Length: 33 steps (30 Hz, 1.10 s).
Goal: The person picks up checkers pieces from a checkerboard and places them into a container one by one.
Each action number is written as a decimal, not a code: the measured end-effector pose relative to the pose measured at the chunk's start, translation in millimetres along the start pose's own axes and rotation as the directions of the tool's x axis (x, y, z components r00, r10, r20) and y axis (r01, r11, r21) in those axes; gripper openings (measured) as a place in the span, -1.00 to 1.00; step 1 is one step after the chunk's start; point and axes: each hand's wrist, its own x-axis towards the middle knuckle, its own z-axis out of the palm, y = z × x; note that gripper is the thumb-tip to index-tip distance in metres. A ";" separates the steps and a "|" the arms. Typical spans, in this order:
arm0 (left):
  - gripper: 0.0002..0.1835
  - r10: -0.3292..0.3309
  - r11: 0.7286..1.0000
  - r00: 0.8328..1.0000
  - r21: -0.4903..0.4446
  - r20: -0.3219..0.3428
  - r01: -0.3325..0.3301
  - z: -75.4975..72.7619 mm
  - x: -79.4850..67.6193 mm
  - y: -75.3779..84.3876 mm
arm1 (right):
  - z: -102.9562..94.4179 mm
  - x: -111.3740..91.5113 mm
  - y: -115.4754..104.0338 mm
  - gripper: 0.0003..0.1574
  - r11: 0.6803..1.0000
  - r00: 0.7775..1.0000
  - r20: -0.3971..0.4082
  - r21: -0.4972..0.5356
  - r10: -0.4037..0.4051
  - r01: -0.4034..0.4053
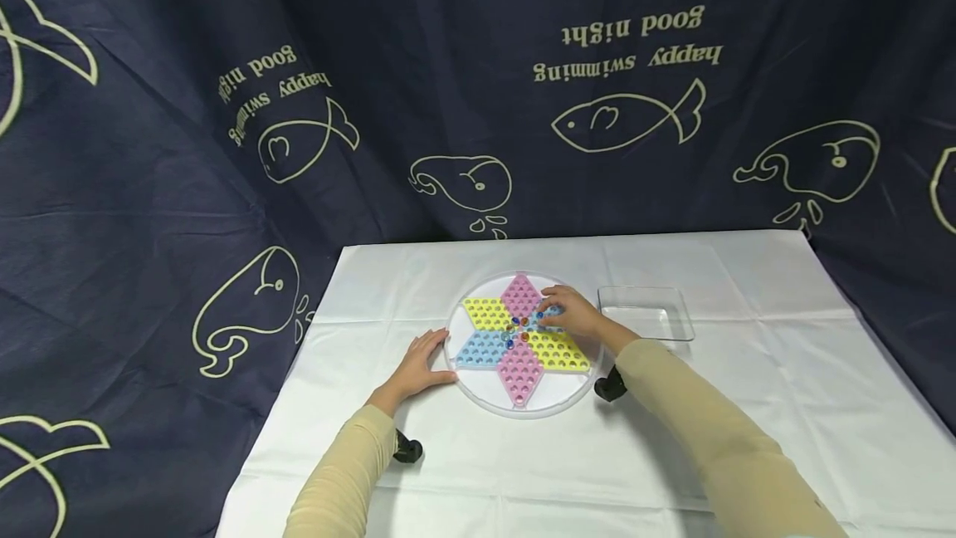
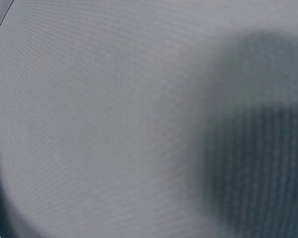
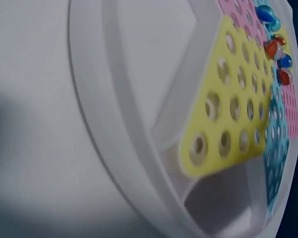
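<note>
A round white Chinese checkers board [image 1: 466, 393] with a pink, yellow and blue star lies on the table. My left hand [image 1: 416, 367] rests at its left rim, fingers spread and thumb out along the edge. Over the upper right blue section, my right hand [image 1: 571, 311] pinches a small blue marble [image 1: 540, 315] between thumb and fingers. Several marbles sit clustered in the board's centre, among them a red marble [image 3: 284, 77] and a blue marble [image 3: 285, 61]. Only a sliver of the right hand shows at the right wrist view's edge; the left wrist view is mostly blurred white cloth.
A clear plastic box [image 1: 646, 314] stands to the right of the board, close behind the right forearm. White cloth covers the table [image 1: 523, 471]. A dark blue curtain [image 1: 463, 106] with fish and whale drawings hangs behind the table's far edge.
</note>
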 end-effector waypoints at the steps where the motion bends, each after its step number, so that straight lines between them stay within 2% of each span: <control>1: -0.06 0.004 1.000 1.000 0.000 -0.001 -0.004 -0.6 -0.1 0.2 | -1.7 -0.7 0.3 -0.72 1.000 1.000 0.000 -0.004 -0.010 0.010; 8: -0.06 0.002 1.000 1.000 0.000 0.002 -0.002 -1.7 -0.9 1.5 | -18.1 -8.4 3.2 -0.72 1.000 1.000 -0.003 0.013 -0.023 0.024; 17: -0.07 -0.005 1.000 1.000 0.005 0.001 0.005 -0.4 -1.7 0.9 | -42.2 -19.0 10.5 -0.73 0.999 0.999 -0.027 -0.031 -0.041 0.040; 20: -0.08 -0.015 1.000 1.000 0.014 -0.003 0.015 0.7 -1.0 0.4 | -48.7 -22.6 16.6 -0.73 0.998 0.999 -0.040 -0.050 -0.028 0.026; 27: -0.08 0.009 1.000 1.000 0.000 -0.016 -0.009 2.7 0.3 -0.4 | -60.7 -32.6 31.7 -0.72 0.996 0.999 -0.053 -0.086 -0.005 0.001; 33: -0.08 -0.007 1.000 1.000 0.005 -0.009 0.007 2.0 -0.3 0.5 | -69.6 -40.8 37.7 -0.72 0.996 0.997 -0.070 -0.089 0.013 -0.019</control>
